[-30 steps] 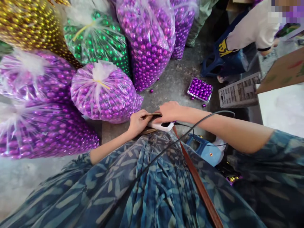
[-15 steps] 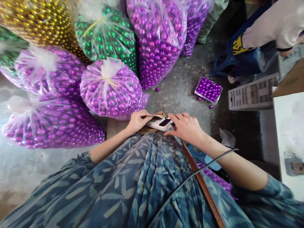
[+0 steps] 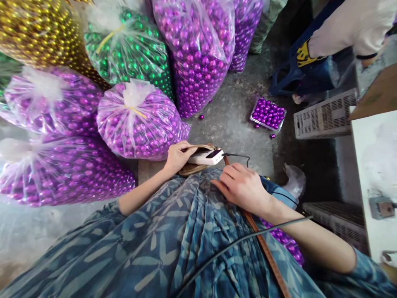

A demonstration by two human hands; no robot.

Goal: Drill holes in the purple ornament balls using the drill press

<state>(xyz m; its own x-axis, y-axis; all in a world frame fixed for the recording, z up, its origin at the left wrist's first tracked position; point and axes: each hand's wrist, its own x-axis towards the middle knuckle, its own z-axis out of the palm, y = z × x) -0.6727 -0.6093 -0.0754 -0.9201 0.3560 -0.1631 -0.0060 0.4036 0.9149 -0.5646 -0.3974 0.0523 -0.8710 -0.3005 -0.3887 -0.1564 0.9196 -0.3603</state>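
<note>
My left hand (image 3: 179,157) pinches the edge of a small brown zip bag (image 3: 190,169) at my waist, and the bag's mouth gapes. Sticking out of it is a white power bank (image 3: 207,157) with a dark panel. A thin black cable (image 3: 237,155) is plugged into its right end. My right hand (image 3: 240,184) is to the right of the bag, apart from the power bank. Its fingers are curled over the brown strap (image 3: 263,244), with the thumb out to the left; what lies inside them is hidden.
Large clear bags of purple balls (image 3: 141,122), green balls (image 3: 130,49) and gold balls (image 3: 37,33) crowd the left. A clear tub of purple balls (image 3: 268,114) sits on the floor, near a grey crate (image 3: 325,114). A co-worker's sleeve (image 3: 338,31) shows at upper right.
My right hand has moved off the power bank, down and to the right, and its fingers have curled. The plugged-in cable now shows. My left hand still grips the bag's edge.
</note>
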